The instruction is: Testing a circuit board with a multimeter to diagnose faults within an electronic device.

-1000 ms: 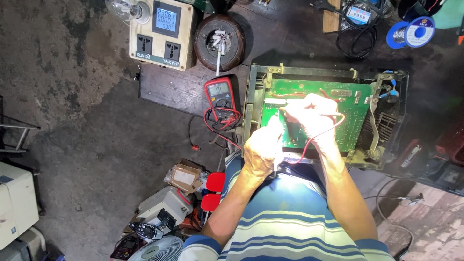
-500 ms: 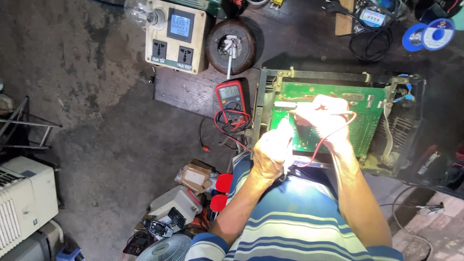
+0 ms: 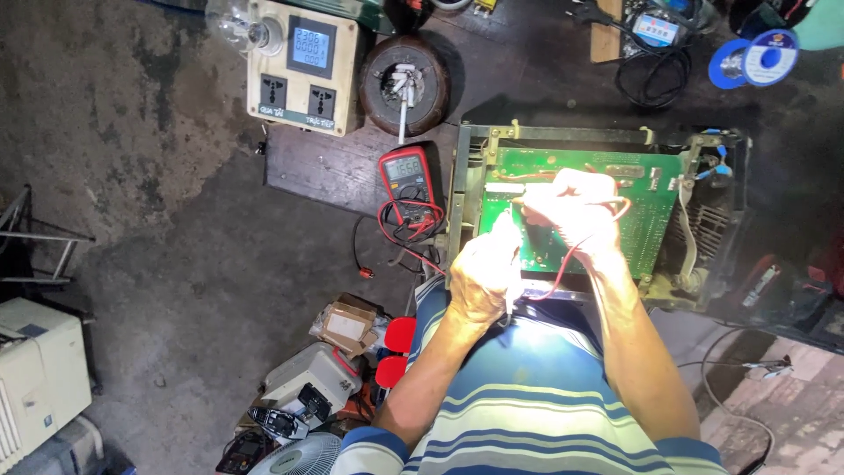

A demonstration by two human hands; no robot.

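A green circuit board sits inside an open metal chassis on the floor. My right hand is over the middle of the board, fingers closed on a test probe whose red lead loops down toward me. My left hand is at the board's left front edge, closed around a second probe with its tip by the board; glare hides the detail. A red multimeter lies just left of the chassis, its red and black leads coiled below it.
A cream socket box with a meter display and a clear bulb stands at the back left, beside a round dark coil. Solder spools lie back right. Small devices, a cardboard box and a fan crowd my left knee.
Both hands stay on the board with the probes; the right hand has shifted slightly. The view has drifted, so the chassis sits a little lower in the picture.
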